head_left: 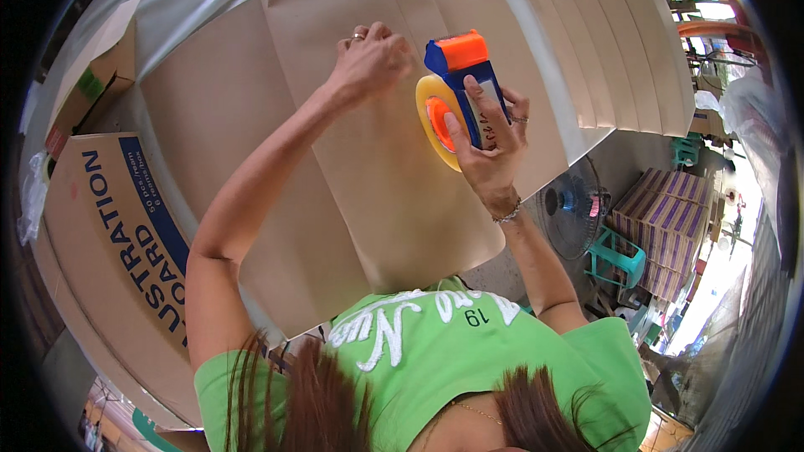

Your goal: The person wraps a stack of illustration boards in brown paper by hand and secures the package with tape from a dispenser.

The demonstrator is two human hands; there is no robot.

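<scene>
My right hand [492, 138] grips a blue and orange tape dispenser [465, 54] loaded with a wide roll of yellowish tape [428, 92]. The dispenser is tilted, its orange end pointing away from me. To its left, my left hand [373, 59] is closed with the fingers curled in, over a large brown paper or board sheet [377, 192]. Whatever those fingers pinch, if anything, is hidden. The sheet bulges toward me at its near edge and lies over other flat brown sheets [218, 84].
Overlapping brown boards [607, 42] fan out at the far right. A printed cardboard box [100, 259] stands on the left. Below the right side are an electric fan [569, 209], a green stool [618, 258] and a striped stack [666, 222]. Shiny plastic sheeting [180, 8] covers the back.
</scene>
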